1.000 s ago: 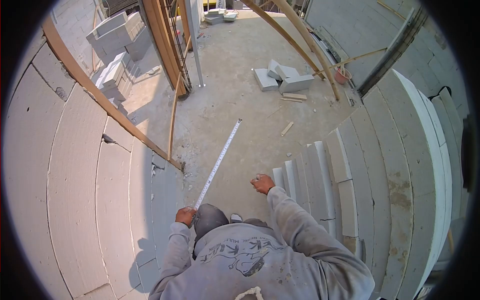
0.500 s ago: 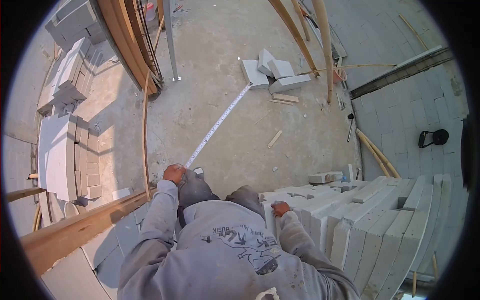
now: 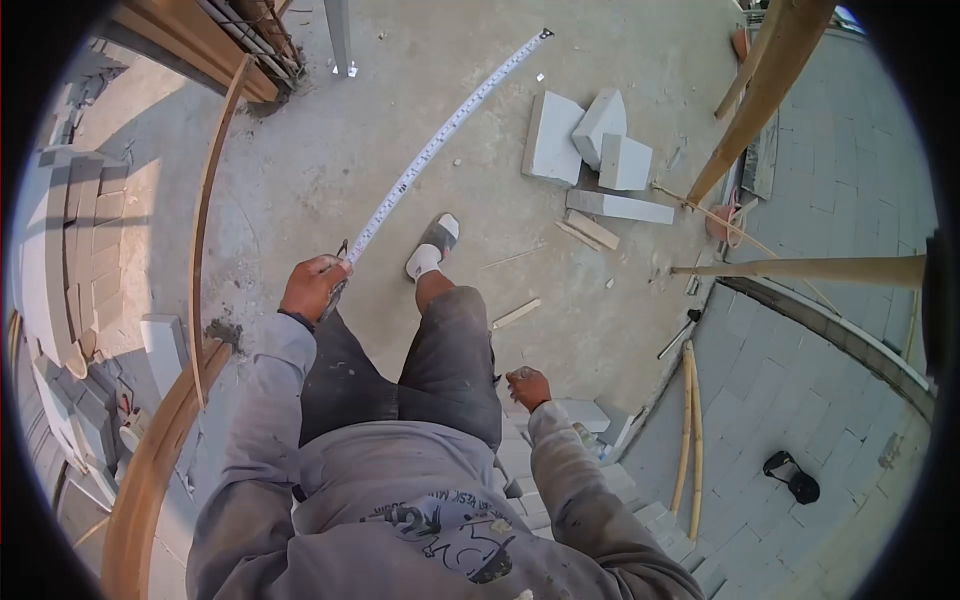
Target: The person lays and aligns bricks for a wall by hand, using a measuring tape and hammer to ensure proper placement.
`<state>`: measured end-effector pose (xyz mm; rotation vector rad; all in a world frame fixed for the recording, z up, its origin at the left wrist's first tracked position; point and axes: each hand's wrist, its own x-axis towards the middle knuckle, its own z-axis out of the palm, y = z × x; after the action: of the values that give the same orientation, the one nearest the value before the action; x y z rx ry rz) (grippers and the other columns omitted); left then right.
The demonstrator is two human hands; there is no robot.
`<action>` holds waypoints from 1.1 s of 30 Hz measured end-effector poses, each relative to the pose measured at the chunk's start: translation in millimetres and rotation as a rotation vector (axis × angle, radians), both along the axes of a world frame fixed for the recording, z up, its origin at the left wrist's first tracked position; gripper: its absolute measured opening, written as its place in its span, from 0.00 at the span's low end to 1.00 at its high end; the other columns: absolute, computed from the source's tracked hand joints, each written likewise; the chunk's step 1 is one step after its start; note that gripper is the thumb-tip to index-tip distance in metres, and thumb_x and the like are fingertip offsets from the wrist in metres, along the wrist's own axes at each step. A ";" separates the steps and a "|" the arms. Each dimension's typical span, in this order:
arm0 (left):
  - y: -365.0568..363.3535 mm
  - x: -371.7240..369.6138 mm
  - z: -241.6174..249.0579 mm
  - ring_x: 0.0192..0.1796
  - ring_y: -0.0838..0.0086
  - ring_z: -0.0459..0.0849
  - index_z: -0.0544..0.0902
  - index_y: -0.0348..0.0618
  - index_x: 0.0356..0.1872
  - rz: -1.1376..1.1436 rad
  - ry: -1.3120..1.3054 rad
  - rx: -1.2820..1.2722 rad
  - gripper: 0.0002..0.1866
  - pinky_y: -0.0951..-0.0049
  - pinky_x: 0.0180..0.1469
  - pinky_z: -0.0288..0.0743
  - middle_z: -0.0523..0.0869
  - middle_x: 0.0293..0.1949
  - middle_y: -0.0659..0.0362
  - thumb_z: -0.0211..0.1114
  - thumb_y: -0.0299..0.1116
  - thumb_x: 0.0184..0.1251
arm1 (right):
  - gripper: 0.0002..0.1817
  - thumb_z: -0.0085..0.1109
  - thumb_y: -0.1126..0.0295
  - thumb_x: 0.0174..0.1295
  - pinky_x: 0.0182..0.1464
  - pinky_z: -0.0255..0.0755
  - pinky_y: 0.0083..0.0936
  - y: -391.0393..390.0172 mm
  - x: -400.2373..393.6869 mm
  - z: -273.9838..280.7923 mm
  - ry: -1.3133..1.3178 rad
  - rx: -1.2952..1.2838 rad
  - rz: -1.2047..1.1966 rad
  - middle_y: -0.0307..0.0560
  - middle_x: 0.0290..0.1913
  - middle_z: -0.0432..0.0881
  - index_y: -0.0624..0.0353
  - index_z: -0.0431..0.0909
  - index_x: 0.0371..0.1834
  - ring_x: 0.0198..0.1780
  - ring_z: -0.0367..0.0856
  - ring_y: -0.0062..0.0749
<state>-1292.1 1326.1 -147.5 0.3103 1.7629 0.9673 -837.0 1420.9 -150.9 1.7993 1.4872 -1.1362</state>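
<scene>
My left hand is closed around a tape measure, whose case is mostly hidden by the fingers. The tape's white blade runs out from that hand, up and to the right over the floor, ending in a dark hook. My right hand is beside my right thigh with its fingers curled in. A small dark bit shows near those fingertips; whether the hand holds it I cannot make out. One sandalled foot is forward on the concrete.
White blocks lie loosely on the concrete floor ahead. Wooden poles stand at the right, near a block wall. Stacked blocks are at the left, beside a wooden plank. More blocks are partly hidden behind my right arm.
My right hand has come off the block stack and now hangs beside my thigh. My body has turned and one foot has stepped forward. The tape's hook end has moved away from the loose blocks.
</scene>
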 end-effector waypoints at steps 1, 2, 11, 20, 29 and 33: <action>24.9 4.2 -13.8 0.23 0.78 0.73 0.83 0.37 0.34 -0.012 -0.035 -0.046 0.13 0.76 0.26 0.65 0.78 0.19 0.63 0.63 0.39 0.60 | 0.18 0.56 0.57 0.56 0.39 0.75 0.31 46.8 -3.6 -29.1 0.006 0.095 0.201 0.53 0.31 0.83 0.64 0.80 0.33 0.34 0.82 0.41; 55.4 7.1 -25.1 0.23 0.78 0.73 0.83 0.37 0.34 -0.016 -0.050 -0.044 0.13 0.76 0.26 0.65 0.78 0.19 0.63 0.63 0.39 0.60 | 0.18 0.56 0.56 0.56 0.43 0.74 0.33 99.0 -7.9 -61.2 0.009 0.191 0.406 0.56 0.34 0.83 0.63 0.80 0.34 0.38 0.82 0.46; 257.6 -47.1 -226.9 0.25 0.69 0.77 0.83 0.37 0.32 -0.279 0.282 0.197 0.12 0.70 0.30 0.70 0.80 0.21 0.53 0.62 0.37 0.60 | 0.17 0.57 0.63 0.56 0.54 0.70 0.41 479.6 -201.4 -305.9 -0.004 0.668 0.508 0.60 0.49 0.76 0.60 0.75 0.46 0.50 0.76 0.55; 307.0 -109.8 -336.1 0.20 0.81 0.69 0.81 0.34 0.30 -0.122 0.274 -0.062 0.11 0.76 0.23 0.62 0.75 0.18 0.63 0.61 0.34 0.61 | 0.30 0.60 0.60 0.54 0.63 0.62 0.36 639.0 -298.1 -443.9 -0.173 0.886 0.554 0.51 0.62 0.67 0.59 0.68 0.59 0.67 0.61 0.41; 359.4 -102.6 -328.4 0.18 0.85 0.65 0.80 0.34 0.28 -0.393 0.246 -0.030 0.12 0.79 0.20 0.56 0.72 0.17 0.67 0.61 0.34 0.62 | 0.21 0.57 0.53 0.58 0.58 0.66 0.39 395.9 -235.1 -402.3 0.624 -0.060 0.979 0.51 0.49 0.75 0.56 0.77 0.48 0.55 0.74 0.44; 368.1 -92.4 -364.3 0.20 0.78 0.73 0.82 0.35 0.30 -0.651 0.363 -0.051 0.11 0.75 0.24 0.64 0.77 0.18 0.60 0.62 0.35 0.59 | 0.21 0.56 0.53 0.59 0.56 0.69 0.40 370.5 -144.8 -389.4 0.477 0.103 0.655 0.52 0.53 0.75 0.55 0.76 0.50 0.54 0.75 0.49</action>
<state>-1384.5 1694.1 -511.8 1.0051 1.8175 0.4086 -981.8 1791.4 -540.3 0.9750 2.2197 -1.1846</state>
